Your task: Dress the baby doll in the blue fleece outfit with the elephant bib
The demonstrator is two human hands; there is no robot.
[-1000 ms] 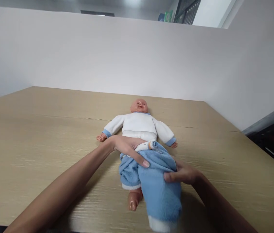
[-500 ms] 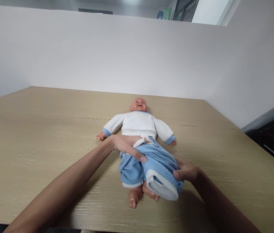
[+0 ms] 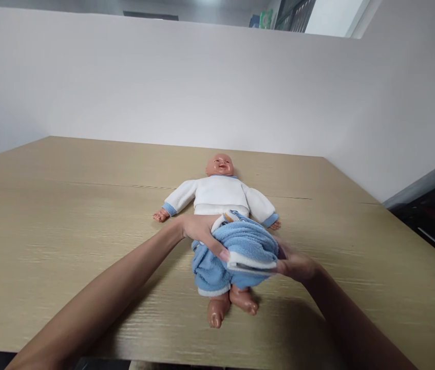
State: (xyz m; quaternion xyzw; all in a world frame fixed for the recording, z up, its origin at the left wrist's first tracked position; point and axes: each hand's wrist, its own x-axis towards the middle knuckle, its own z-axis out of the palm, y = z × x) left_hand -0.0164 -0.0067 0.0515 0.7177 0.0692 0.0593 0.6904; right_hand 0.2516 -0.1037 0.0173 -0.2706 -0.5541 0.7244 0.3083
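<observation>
A baby doll (image 3: 221, 194) lies on its back on the table, head away from me, in a white top with blue cuffs. Blue terry trousers (image 3: 246, 239) with white hems cover its legs, and both bare feet stick out below. At the waistband side, my left hand (image 3: 204, 231) is closed on the cloth, thumb on top near the white hem. Gripping the right end of that same hem is my right hand (image 3: 294, 262), its fingers partly hidden behind the fabric. Between the hands the trouser leg is bunched up, its hem opening facing me.
The doll rests on a wide wooden table (image 3: 86, 221) with a seam running across it. A white wall (image 3: 202, 87) rises behind the far edge. On the right, beside the table, stands a dark object (image 3: 433, 221).
The trouser leg's hem has moved up towards the doll's waist and flattened between my hands. My right hand has risen slightly, and more of the doll's foot on the right shows.
</observation>
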